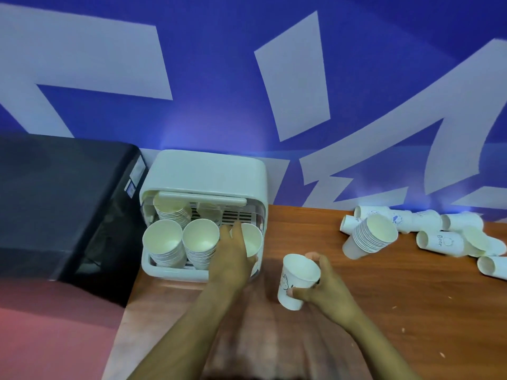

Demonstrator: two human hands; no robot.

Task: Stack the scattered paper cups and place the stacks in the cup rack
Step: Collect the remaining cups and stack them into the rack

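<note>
white cup rack (204, 171), front open, holds three visible stacks of paper cups: front left stack (163, 242), front middle stack (200, 241), rear stack (170, 208). left hand (233, 259) grips a further cup (251, 239) at the rack's front right slot; whether it tops a stack cannot be told. right hand (322, 283) curls round a single paper cup (297, 279), held upright near the wooden table (411, 311). one loose stack (369, 238) lies tilted on the table at right, against roughly eight scattered cups (439, 242) lying on their sides. black appliance (63, 204) sits left of the rack. blue wall with white shapes (293, 78) behind
</note>
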